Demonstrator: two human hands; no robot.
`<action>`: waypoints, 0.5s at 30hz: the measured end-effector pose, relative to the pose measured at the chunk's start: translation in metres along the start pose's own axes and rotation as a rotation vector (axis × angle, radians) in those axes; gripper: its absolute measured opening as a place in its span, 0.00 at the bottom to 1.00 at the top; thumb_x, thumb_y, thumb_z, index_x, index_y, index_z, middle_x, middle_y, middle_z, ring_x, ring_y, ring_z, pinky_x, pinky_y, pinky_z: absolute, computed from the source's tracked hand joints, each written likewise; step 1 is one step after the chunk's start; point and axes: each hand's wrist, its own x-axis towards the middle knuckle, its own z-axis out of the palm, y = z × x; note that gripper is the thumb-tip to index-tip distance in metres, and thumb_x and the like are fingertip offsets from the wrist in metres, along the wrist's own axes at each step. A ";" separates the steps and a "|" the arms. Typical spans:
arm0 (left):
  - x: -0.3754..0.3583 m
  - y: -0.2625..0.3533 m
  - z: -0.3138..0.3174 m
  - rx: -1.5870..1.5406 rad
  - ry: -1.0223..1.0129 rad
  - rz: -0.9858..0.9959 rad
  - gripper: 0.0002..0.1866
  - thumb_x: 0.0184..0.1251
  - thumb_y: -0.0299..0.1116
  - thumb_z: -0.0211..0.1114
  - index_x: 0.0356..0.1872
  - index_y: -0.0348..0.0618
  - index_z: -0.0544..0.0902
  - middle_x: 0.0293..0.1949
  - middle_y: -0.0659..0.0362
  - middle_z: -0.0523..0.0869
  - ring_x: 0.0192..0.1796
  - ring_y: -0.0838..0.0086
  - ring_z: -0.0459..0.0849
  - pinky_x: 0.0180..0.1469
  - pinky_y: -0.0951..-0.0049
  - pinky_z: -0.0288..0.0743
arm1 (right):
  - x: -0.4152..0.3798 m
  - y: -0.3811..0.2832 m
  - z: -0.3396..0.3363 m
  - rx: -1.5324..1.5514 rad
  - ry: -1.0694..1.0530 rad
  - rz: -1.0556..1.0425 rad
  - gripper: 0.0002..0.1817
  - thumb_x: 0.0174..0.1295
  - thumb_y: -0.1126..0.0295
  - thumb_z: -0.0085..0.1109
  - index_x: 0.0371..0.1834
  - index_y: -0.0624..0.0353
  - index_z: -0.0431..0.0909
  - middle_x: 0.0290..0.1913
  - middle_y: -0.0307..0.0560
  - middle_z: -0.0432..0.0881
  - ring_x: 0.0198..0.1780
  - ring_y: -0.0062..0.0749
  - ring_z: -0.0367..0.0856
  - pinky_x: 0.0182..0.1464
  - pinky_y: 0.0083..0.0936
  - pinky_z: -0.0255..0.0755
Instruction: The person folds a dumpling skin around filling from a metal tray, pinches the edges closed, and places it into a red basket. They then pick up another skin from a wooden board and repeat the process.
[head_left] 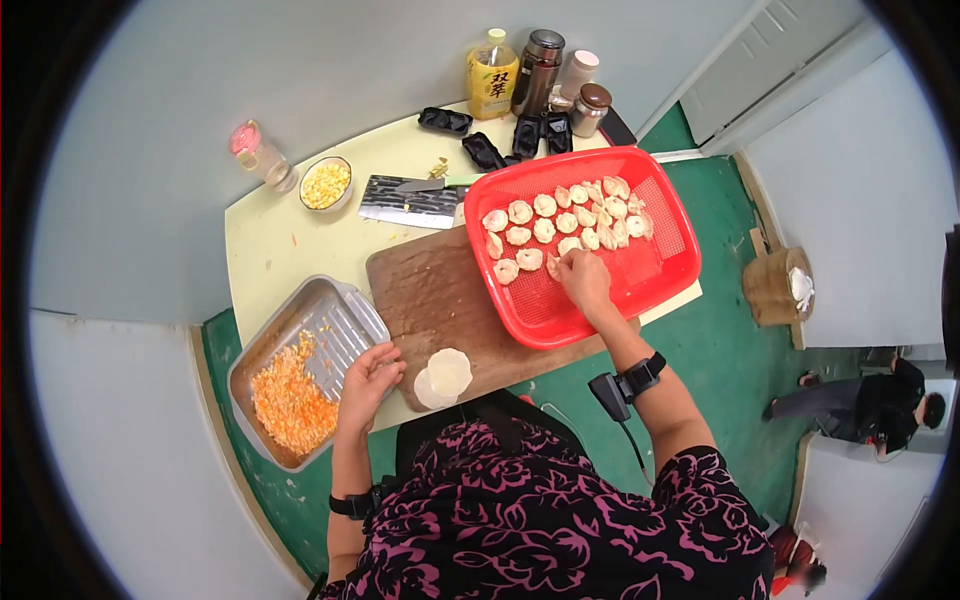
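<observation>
Over the red plastic basket [655, 290], my right hand [588, 283] is closed with its fingertips on a dumpling [553, 266] at the near end of the rows. Several finished dumplings [544, 206] lie in the basket. My left hand [372, 380] hovers between the metal tray and the wrappers, fingers loosely bent and apart, with nothing visible in them. The grey metal tray [352, 352] holds orange and white chopped filling [290, 405]. A small stack of round dough wrappers [449, 372] rests on the near edge of the wooden cutting board [425, 290].
Behind the board lie a cleaver [405, 215] and a green-handled knife [430, 185]. A bowl of corn kernels [326, 185] stands at the back left. A yellow-labelled bottle [492, 80], a thermos [537, 75] and black plastic trays [484, 152] line the far edge. Another person [880, 402] is at far right.
</observation>
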 end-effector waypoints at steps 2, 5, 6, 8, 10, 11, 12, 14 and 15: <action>0.001 -0.002 -0.002 0.003 0.007 -0.001 0.20 0.60 0.24 0.58 0.54 0.38 0.70 0.49 0.55 0.76 0.45 0.74 0.79 0.44 0.79 0.75 | 0.001 0.001 0.003 -0.052 -0.038 -0.028 0.06 0.50 0.67 0.57 0.23 0.58 0.78 0.24 0.53 0.80 0.29 0.46 0.79 0.31 0.39 0.72; 0.002 -0.004 -0.003 0.021 0.012 -0.010 0.20 0.59 0.24 0.58 0.54 0.38 0.69 0.49 0.55 0.76 0.45 0.74 0.79 0.44 0.79 0.75 | 0.001 0.003 0.004 -0.075 -0.054 -0.041 0.08 0.50 0.66 0.58 0.22 0.58 0.78 0.25 0.53 0.80 0.29 0.46 0.79 0.31 0.39 0.72; 0.003 -0.004 -0.003 0.028 0.014 -0.014 0.20 0.59 0.24 0.58 0.54 0.38 0.69 0.49 0.55 0.76 0.45 0.74 0.79 0.44 0.79 0.75 | 0.001 0.003 0.002 -0.072 -0.053 -0.042 0.09 0.50 0.65 0.59 0.22 0.59 0.78 0.25 0.53 0.80 0.29 0.46 0.79 0.31 0.40 0.72; 0.005 -0.006 -0.004 0.055 0.008 -0.026 0.20 0.59 0.24 0.59 0.54 0.37 0.69 0.49 0.55 0.76 0.45 0.74 0.79 0.43 0.79 0.74 | 0.000 0.001 -0.002 -0.042 -0.050 -0.036 0.11 0.50 0.62 0.60 0.21 0.59 0.77 0.24 0.53 0.79 0.29 0.46 0.79 0.31 0.40 0.72; 0.006 -0.007 -0.003 0.077 -0.008 -0.030 0.20 0.59 0.24 0.59 0.54 0.37 0.69 0.49 0.54 0.76 0.44 0.74 0.79 0.43 0.78 0.74 | -0.002 0.003 -0.005 -0.041 -0.060 -0.030 0.13 0.49 0.60 0.62 0.21 0.59 0.77 0.24 0.54 0.79 0.29 0.46 0.79 0.31 0.39 0.72; 0.006 -0.006 -0.002 0.086 -0.020 -0.026 0.20 0.59 0.24 0.59 0.54 0.37 0.69 0.49 0.54 0.76 0.44 0.74 0.79 0.43 0.78 0.74 | -0.003 0.006 -0.005 -0.055 -0.071 -0.028 0.14 0.49 0.59 0.62 0.21 0.59 0.77 0.24 0.54 0.79 0.29 0.46 0.79 0.31 0.39 0.72; 0.007 -0.005 0.000 0.095 -0.033 -0.020 0.20 0.59 0.24 0.59 0.54 0.37 0.70 0.49 0.54 0.76 0.44 0.74 0.79 0.43 0.78 0.75 | -0.003 0.009 -0.005 -0.068 -0.080 -0.027 0.14 0.48 0.58 0.63 0.22 0.59 0.77 0.24 0.54 0.79 0.29 0.46 0.79 0.31 0.39 0.72; 0.009 -0.003 0.002 0.116 -0.038 -0.024 0.21 0.58 0.23 0.58 0.55 0.35 0.69 0.50 0.51 0.75 0.44 0.73 0.80 0.44 0.78 0.74 | -0.004 0.017 -0.003 -0.056 -0.104 -0.054 0.15 0.48 0.58 0.63 0.23 0.60 0.76 0.24 0.55 0.79 0.30 0.46 0.79 0.32 0.39 0.72; 0.010 -0.003 0.004 0.127 -0.040 -0.026 0.22 0.58 0.22 0.57 0.55 0.34 0.68 0.51 0.50 0.75 0.44 0.73 0.80 0.44 0.77 0.74 | -0.005 0.017 -0.004 -0.050 -0.116 -0.066 0.15 0.48 0.59 0.63 0.24 0.60 0.76 0.24 0.55 0.79 0.30 0.46 0.79 0.32 0.39 0.72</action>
